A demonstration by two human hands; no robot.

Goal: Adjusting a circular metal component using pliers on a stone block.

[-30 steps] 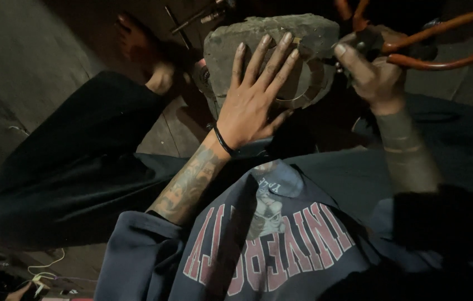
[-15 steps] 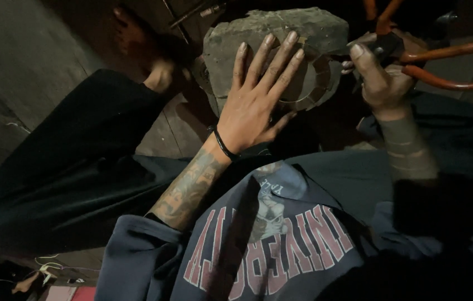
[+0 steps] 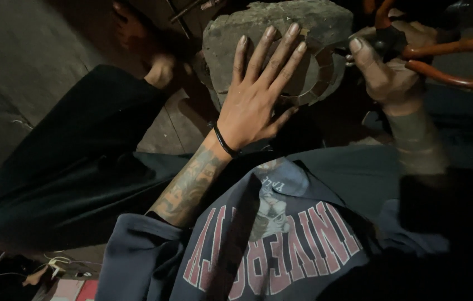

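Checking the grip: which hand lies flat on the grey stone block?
The left hand, fingers spread on the grey stone block; the right hand grips orange-handled shears.

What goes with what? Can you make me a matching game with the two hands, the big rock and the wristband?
Things:
1. left hand
2. right hand
3. rock
4. wristband

Descriptions:
A. grey and rough
B. thin and black
C. flat, fingers spread on the rock
D. gripping the tool with orange handles

Pairs: 1-C, 2-D, 3-A, 4-B
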